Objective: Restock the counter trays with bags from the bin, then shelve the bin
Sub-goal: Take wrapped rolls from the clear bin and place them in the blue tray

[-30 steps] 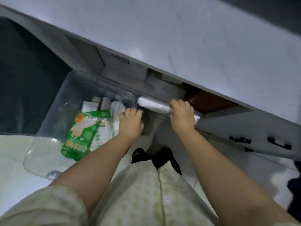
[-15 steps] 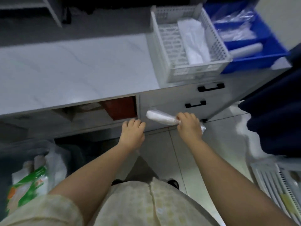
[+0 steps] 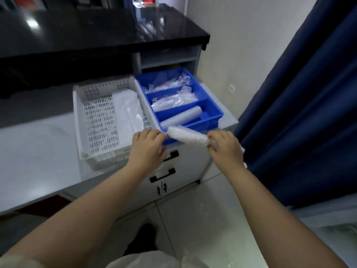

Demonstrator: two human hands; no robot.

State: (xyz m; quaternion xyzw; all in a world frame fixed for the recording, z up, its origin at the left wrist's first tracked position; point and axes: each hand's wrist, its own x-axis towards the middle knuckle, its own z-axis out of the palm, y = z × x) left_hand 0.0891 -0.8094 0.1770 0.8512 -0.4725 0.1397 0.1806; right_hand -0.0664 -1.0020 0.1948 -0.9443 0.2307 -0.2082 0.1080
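Observation:
My right hand [image 3: 226, 147] grips one end of a white roll of bags [image 3: 186, 138], held level just above the front rim of the blue tray [image 3: 212, 111]. My left hand [image 3: 147, 147] hovers loosely curled at the roll's other end, fingertips close to it, with no grip visible. The blue tray has three compartments: another white roll [image 3: 181, 117] lies in the front one and clear bags [image 3: 173, 99] fill the back two. Beside it stands a white perforated basket [image 3: 96, 113] with white bags [image 3: 127, 111] inside. The bin is out of view.
Both trays sit on a grey counter [image 3: 38, 151] under a black raised countertop [image 3: 96, 31]. Drawers with black handles [image 3: 164, 173] are below the trays. A dark blue curtain [image 3: 299, 113] hangs close on the right. Tiled floor lies underneath me.
My view swung up from the bin on the floor to the counter. Both hands rose with the roll from drawer height to the blue tray's front edge.

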